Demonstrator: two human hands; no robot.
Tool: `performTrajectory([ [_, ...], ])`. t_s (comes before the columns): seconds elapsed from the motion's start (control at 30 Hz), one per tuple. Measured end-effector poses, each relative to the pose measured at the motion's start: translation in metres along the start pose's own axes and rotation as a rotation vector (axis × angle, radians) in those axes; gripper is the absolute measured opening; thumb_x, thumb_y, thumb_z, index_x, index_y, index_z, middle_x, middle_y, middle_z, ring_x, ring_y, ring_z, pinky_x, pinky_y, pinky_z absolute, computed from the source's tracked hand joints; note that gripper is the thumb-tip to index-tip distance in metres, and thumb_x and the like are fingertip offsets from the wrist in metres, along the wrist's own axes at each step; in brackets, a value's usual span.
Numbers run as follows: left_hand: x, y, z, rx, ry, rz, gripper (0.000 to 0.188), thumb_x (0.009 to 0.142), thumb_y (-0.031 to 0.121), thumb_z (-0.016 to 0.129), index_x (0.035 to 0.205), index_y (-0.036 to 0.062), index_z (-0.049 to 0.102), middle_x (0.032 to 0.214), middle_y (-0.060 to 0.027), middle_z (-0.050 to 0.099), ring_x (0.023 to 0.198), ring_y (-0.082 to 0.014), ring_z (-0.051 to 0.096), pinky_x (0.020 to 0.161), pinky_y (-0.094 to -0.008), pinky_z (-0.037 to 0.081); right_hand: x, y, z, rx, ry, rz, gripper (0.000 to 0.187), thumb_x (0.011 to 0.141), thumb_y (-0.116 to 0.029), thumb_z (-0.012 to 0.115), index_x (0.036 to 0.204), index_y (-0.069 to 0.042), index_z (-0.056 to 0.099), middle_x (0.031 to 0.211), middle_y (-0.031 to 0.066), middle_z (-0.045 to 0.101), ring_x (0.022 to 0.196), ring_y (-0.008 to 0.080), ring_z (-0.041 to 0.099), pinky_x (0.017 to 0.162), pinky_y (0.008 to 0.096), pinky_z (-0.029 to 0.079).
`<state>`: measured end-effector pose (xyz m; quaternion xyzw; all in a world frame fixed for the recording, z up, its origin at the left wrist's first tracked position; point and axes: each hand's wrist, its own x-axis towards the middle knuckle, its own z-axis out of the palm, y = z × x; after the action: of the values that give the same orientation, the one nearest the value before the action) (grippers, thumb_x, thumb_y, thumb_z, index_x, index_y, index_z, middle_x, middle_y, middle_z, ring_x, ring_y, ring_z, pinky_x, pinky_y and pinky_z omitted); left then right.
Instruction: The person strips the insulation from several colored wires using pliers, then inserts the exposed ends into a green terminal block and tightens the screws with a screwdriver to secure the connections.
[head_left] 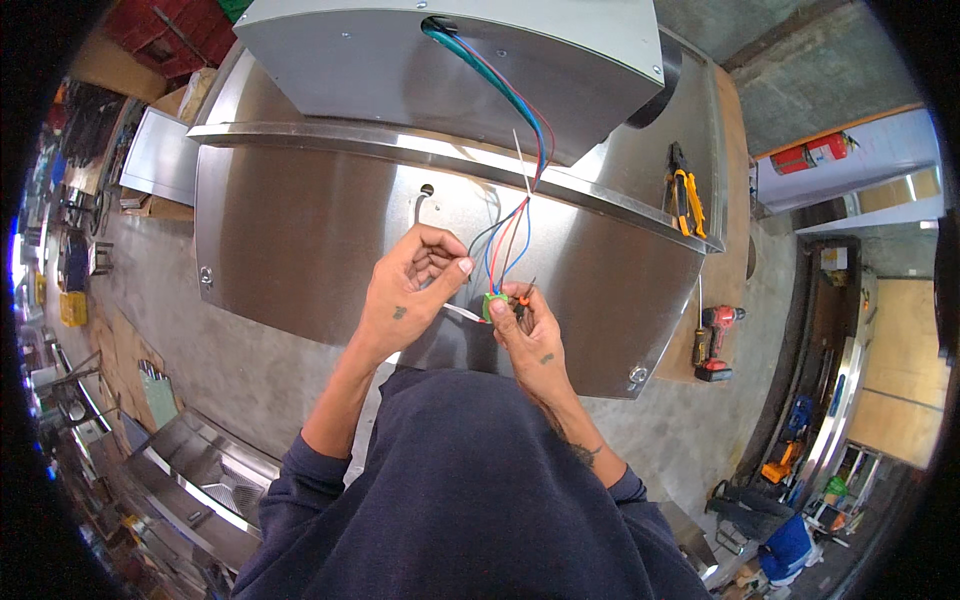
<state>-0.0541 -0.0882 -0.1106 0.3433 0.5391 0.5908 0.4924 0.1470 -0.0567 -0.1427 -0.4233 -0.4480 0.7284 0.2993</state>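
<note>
My right hand is closed round a small green connector block in front of the steel panel. Blue, red and dark wires run down into the block. A small orange piece with a dark tip shows by the right fingers; I cannot make out what it is. Just to the left, my left hand pinches a black wire between thumb and forefinger. A white cable with a reddish end reaches the block from the left. Above, a white cable tie binds the wires.
The wires come from a hole in a grey metal box on the steel hood. Yellow-handled pliers lie on the hood's right ledge. A red drill and a screwdriver are at the right. A fire extinguisher is farther off.
</note>
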Motion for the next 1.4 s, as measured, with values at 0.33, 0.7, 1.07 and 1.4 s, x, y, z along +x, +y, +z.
performTrajectory([
  [0.33, -0.014, -0.009, -0.01, 0.348, -0.226, 0.022, 0.03, 0.104, 0.005, 0.077, 0.132, -0.0032, 0.069, 0.118, -0.0086, 0.073, 0.107, -0.0131, 0.07, 0.099, -0.0306, 0.057, 0.001, -0.005, -0.001, 0.103, 0.008, 0.036, 0.03, 0.111, -0.026, 0.075, 0.128, -0.002, 0.067, 0.105, -0.0026, 0.063, 0.09, 0.0053, 0.054, 0.08, 0.023, 0.045],
  [0.7, -0.024, -0.022, 0.019, 0.383, -0.146, 0.134, 0.049, 0.093, 0.003, 0.088, 0.136, -0.0013, 0.066, 0.121, -0.0094, 0.075, 0.109, -0.0153, 0.074, 0.096, -0.0336, 0.062, -0.006, -0.031, -0.015, -0.539, 0.111, -0.259, 0.039, 0.119, -0.016, 0.054, 0.153, 0.001, 0.053, 0.113, 0.0091, 0.067, 0.079, 0.0123, 0.057, 0.075, 0.0315, 0.051],
  [1.07, -0.019, -0.026, 0.027, 0.209, -0.106, 0.085, 0.044, 0.095, 0.009, 0.087, 0.133, 0.0002, 0.066, 0.113, -0.0103, 0.079, 0.103, -0.0165, 0.076, 0.096, -0.0343, 0.061, -0.032, -0.05, -0.017, -0.805, 0.023, -0.374, 0.026, 0.112, -0.012, 0.065, 0.133, 0.003, 0.063, 0.118, 0.0286, 0.074, 0.105, 0.044, 0.076, 0.092, 0.0478, 0.059],
  [1.4, -0.02, -0.033, 0.027, 0.267, -0.104, 0.15, 0.046, 0.094, 0.003, 0.086, 0.136, -0.0002, 0.065, 0.118, -0.01, 0.075, 0.106, -0.0162, 0.074, 0.096, -0.0326, 0.06, -0.027, -0.053, -0.012, -0.86, 0.068, -0.428, 0.02, 0.11, -0.012, 0.069, 0.124, 0.001, 0.068, 0.103, 0.0214, 0.075, 0.085, 0.0334, 0.073, 0.075, 0.0426, 0.058],
])
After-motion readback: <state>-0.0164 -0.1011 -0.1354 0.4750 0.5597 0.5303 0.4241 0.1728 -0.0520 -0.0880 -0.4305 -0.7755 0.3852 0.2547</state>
